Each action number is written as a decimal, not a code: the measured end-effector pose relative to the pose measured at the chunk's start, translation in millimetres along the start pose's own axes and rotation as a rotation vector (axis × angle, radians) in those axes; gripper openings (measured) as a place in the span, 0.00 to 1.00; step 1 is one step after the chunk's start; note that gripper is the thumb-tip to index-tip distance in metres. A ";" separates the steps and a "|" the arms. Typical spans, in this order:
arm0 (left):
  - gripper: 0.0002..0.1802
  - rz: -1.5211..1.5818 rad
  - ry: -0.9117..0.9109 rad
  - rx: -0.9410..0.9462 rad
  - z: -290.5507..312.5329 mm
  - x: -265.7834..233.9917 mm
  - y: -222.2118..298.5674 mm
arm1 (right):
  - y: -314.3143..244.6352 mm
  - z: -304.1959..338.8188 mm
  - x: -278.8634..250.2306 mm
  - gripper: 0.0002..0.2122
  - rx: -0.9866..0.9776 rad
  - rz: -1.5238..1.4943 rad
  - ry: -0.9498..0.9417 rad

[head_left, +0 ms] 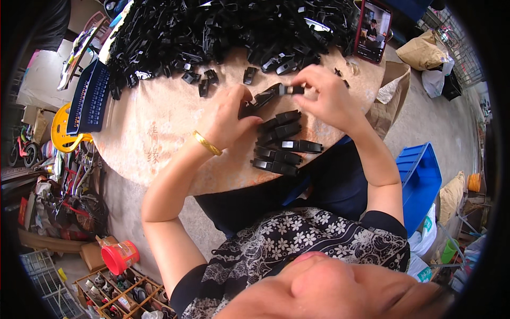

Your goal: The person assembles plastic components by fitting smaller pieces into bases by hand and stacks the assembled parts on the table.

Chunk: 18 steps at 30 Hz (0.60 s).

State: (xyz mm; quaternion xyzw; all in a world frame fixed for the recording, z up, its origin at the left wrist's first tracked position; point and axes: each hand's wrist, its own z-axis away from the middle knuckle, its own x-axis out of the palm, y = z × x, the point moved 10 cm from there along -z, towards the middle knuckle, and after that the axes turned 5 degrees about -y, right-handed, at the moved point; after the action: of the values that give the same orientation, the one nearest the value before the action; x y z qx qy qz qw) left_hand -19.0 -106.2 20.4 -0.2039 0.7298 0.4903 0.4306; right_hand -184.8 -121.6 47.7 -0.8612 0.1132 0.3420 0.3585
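My left hand and my right hand together hold one long black plastic clip just above the round beige table. The left hand grips its lower end, and the right hand's fingertips pinch a small piece at its upper end. A gold bangle sits on my left wrist. Just below the hands, several finished black clips lie in a neat row on the table. A big heap of loose black plastic parts covers the far half of the table.
A phone stands propped at the table's far right. A blue basket and a yellow stool are on the left. A blue crate is on the floor to the right, and a red can at lower left.
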 end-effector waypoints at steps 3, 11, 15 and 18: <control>0.25 0.001 -0.018 -0.019 2.8 1.5 3.9 | -4.6 3.0 27.3 0.08 0.071 -0.216 -0.315; 0.28 -0.131 0.039 -0.172 8.7 -8.7 7.3 | -16.0 19.3 47.4 0.11 0.044 -0.356 -0.639; 0.18 0.092 -0.086 -0.234 7.2 -0.4 9.9 | -24.9 18.8 42.0 0.11 -0.076 -0.231 -0.541; 0.16 -0.064 0.053 0.067 5.9 -11.4 23.2 | -22.9 14.2 34.4 0.12 -0.151 -0.116 -0.424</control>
State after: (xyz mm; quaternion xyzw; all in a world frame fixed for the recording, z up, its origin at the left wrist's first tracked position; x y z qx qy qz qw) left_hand -26.9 -92.2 41.4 -0.2256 0.7502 0.4457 0.4332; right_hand -156.4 -93.5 29.9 -0.7996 -0.0403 0.5015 0.3279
